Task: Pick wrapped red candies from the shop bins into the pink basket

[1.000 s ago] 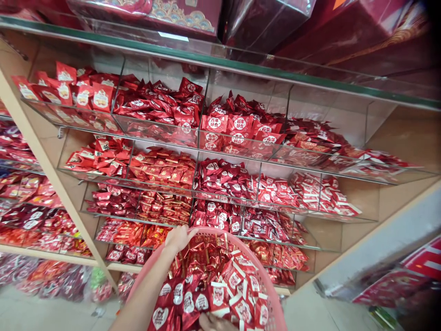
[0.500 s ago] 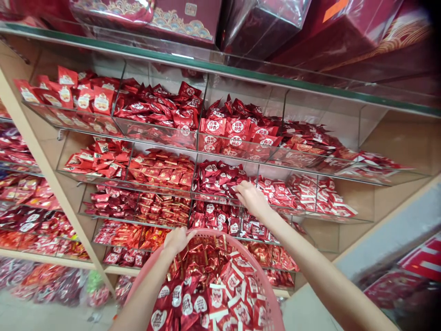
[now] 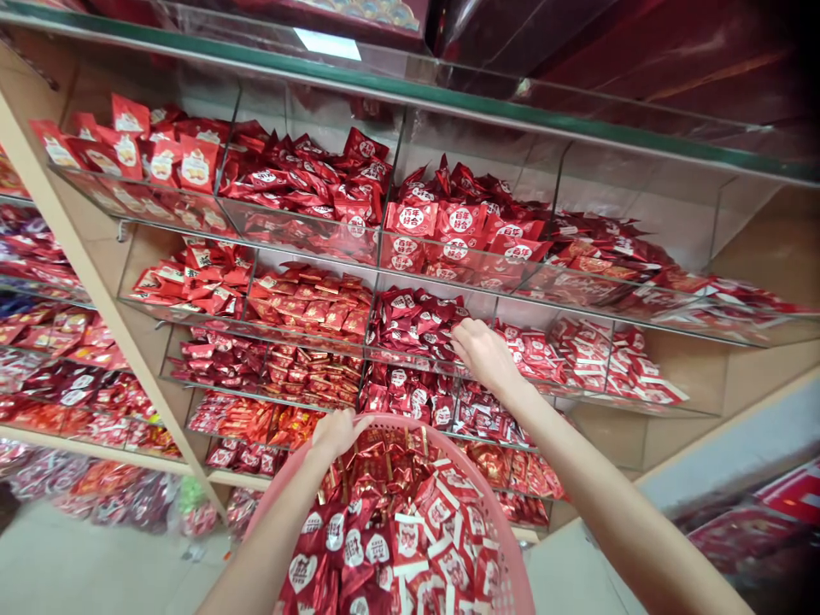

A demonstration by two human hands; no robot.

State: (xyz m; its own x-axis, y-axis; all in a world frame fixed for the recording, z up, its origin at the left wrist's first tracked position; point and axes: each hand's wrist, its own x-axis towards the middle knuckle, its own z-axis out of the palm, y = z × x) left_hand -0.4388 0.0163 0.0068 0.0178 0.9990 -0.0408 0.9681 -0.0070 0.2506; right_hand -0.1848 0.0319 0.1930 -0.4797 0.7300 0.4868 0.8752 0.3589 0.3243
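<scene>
"Bottom centre of the frame, we've got the pink basket (image 3: 511,547), well loaded! What's in it?"

"White-edged packets (image 3: 410,542) on the right, heart-labelled packets (image 3: 302,572) at lower left, shiny gold-trimmed packets (image 3: 390,465) at the far side!"

"And the left hand (image 3: 336,434)?"

"Clamped on the basket's rim, upper left of it, thumb pointing right. Arm stretched straight over the side!"

"Now the right hand (image 3: 485,354), just right of mid-frame!"

"Fingers bent and bunched at the dark red shelf packets (image 3: 413,323). Is one pinched there? Cannot tell, the fingertips are hidden!"

"Just right of that hand, red-and-white packets (image 3: 531,348) behind the clear shelf front."

"Higher up, round-labelled packets (image 3: 410,218), and across the top, a green-edged glass shelf (image 3: 384,85)!"

"Far left, a wooden upright (image 3: 106,295); lower left, plastic-wrapped bundles (image 3: 128,504)!"
</scene>
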